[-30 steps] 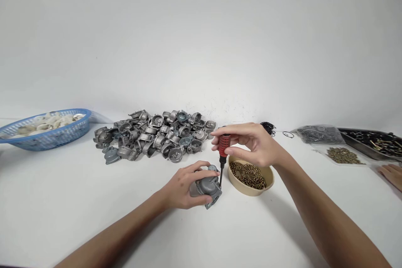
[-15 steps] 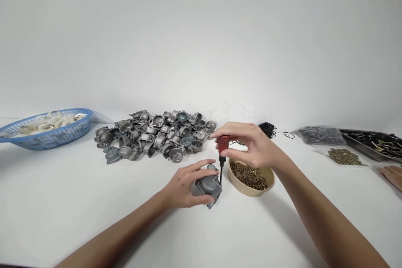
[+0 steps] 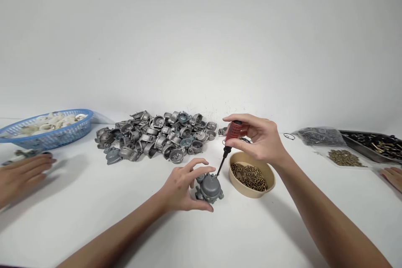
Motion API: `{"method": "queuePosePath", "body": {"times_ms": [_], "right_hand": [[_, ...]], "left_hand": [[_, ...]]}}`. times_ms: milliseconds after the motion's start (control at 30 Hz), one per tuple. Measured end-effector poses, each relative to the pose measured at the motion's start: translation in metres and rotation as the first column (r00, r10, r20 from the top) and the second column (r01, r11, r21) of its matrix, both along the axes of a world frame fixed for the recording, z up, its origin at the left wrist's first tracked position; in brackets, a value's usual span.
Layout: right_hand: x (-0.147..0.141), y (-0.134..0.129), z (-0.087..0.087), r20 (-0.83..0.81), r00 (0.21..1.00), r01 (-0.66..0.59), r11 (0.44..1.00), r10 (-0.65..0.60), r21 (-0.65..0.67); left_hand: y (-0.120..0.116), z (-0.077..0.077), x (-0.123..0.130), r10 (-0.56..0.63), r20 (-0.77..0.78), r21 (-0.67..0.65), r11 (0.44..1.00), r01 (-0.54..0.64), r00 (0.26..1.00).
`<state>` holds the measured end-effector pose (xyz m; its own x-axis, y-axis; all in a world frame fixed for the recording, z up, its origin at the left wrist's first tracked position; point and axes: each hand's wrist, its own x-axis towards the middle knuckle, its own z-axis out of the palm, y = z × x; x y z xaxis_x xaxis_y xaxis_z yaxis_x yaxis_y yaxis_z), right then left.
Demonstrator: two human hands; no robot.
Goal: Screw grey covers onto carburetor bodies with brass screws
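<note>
A grey metal carburetor (image 3: 211, 187) rests on the white table with its rounded bowl facing up. My left hand (image 3: 185, 186) is curled round its left side, thumb at the near edge and index finger over the top. In my right hand (image 3: 259, 138) is a screwdriver (image 3: 233, 135) with a red and black handle, pinched between thumb and fingers. Its shaft slants down to the left, and the tip meets the far right edge of the carburetor. Just right of it stands a beige bowl (image 3: 251, 192) holding many brass-coloured screws (image 3: 249, 176).
A pile of grey carburetor bowls (image 3: 157, 136) lies behind my hands. At the left are a blue basket (image 3: 67, 133) of whitish parts and another person's hand (image 3: 23, 176) near a grey part. Rightward lie bagged parts (image 3: 322, 136), brass pieces (image 3: 344, 158), a tray (image 3: 370, 150) and another hand (image 3: 392, 176).
The carburetor has been turned under my left hand. My right hand has shifted slightly right, and the screwdriver has gone from nearly upright to tilted. Another person's hand has come in at the left.
</note>
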<state>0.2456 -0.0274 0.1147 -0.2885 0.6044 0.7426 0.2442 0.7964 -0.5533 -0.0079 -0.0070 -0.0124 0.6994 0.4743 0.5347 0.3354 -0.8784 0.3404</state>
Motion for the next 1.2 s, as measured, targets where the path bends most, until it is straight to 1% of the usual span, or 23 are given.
{"method": "queuePosePath", "body": {"times_ms": [67, 133, 200, 267, 367, 500, 633, 767, 867, 967, 1000, 1033, 1067, 1133, 1167, 1200], "right_hand": [[-0.004, -0.005, 0.001, 0.009, 0.999, -0.05, 0.999, 0.05, 0.019], [-0.009, -0.009, 0.001, 0.058, 0.993, -0.106, 0.994, 0.105, 0.022], [-0.013, -0.011, 0.002, 0.101, 0.986, -0.137, 0.99, 0.134, 0.026], [-0.013, -0.011, 0.002, 0.123, 0.984, -0.135, 0.99, 0.129, 0.039], [-0.01, -0.009, 0.001, 0.121, 0.989, -0.094, 0.994, 0.086, 0.058], [-0.006, -0.007, 0.001, 0.113, 0.992, -0.062, 0.996, 0.055, 0.059], [-0.009, -0.006, 0.0, 0.147, 0.986, -0.079, 0.996, 0.073, 0.035], [-0.01, -0.004, -0.001, 0.159, 0.983, -0.09, 0.996, 0.092, -0.017], [-0.008, -0.006, 0.002, 0.152, 0.974, -0.155, 0.982, 0.171, -0.108], [-0.005, -0.009, 0.005, 0.145, 0.934, -0.292, 0.931, 0.327, -0.218], [-0.004, -0.01, 0.006, 0.144, 0.92, -0.326, 0.915, 0.365, -0.24], [-0.004, -0.01, 0.007, 0.147, 0.914, -0.338, 0.909, 0.379, -0.242], [-0.004, -0.01, 0.007, 0.157, 0.917, -0.331, 0.919, 0.367, -0.216], [-0.005, -0.008, 0.006, 0.186, 0.939, -0.277, 0.957, 0.289, -0.092], [-0.006, -0.008, 0.006, 0.202, 0.946, -0.251, 0.967, 0.252, -0.03], [-0.008, -0.008, 0.005, 0.213, 0.948, -0.242, 0.97, 0.236, 0.0]], "left_hand": [[0.0, 0.001, -0.001, 0.009, -0.014, 0.04, 0.999, -0.009, 1.0], [0.0, 0.001, 0.0, 0.004, -0.019, 0.082, 0.997, -0.002, 1.0], [0.0, 0.0, 0.002, -0.017, -0.014, 0.075, 0.997, 0.018, 1.0], [0.0, 0.0, 0.004, -0.039, -0.011, 0.031, 0.999, 0.039, 0.999], [-0.001, 0.002, 0.005, -0.062, -0.012, -0.033, 0.998, 0.061, 0.998], [-0.003, 0.007, 0.006, -0.08, -0.005, -0.088, 0.993, 0.08, 0.997], [-0.003, 0.007, 0.006, -0.105, 0.019, -0.104, 0.989, 0.106, 0.994], [-0.002, 0.007, 0.007, -0.124, 0.05, -0.113, 0.985, 0.129, 0.991], [-0.003, 0.008, 0.009, -0.124, 0.069, -0.123, 0.984, 0.131, 0.99], [-0.005, 0.009, 0.012, -0.087, 0.075, -0.15, 0.984, 0.097, 0.993], [-0.006, 0.009, 0.014, -0.073, 0.083, -0.176, 0.981, 0.087, 0.994], [-0.007, 0.008, 0.015, -0.061, 0.098, -0.21, 0.974, 0.081, 0.993], [-0.007, 0.008, 0.016, -0.051, 0.119, -0.246, 0.966, 0.079, 0.992], [-0.009, 0.007, 0.018, -0.03, 0.157, -0.304, 0.95, 0.077, 0.987], [-0.009, 0.006, 0.019, -0.021, 0.17, -0.322, 0.944, 0.076, 0.985], [-0.009, 0.006, 0.02, -0.015, 0.177, -0.335, 0.939, 0.075, 0.984]]}}
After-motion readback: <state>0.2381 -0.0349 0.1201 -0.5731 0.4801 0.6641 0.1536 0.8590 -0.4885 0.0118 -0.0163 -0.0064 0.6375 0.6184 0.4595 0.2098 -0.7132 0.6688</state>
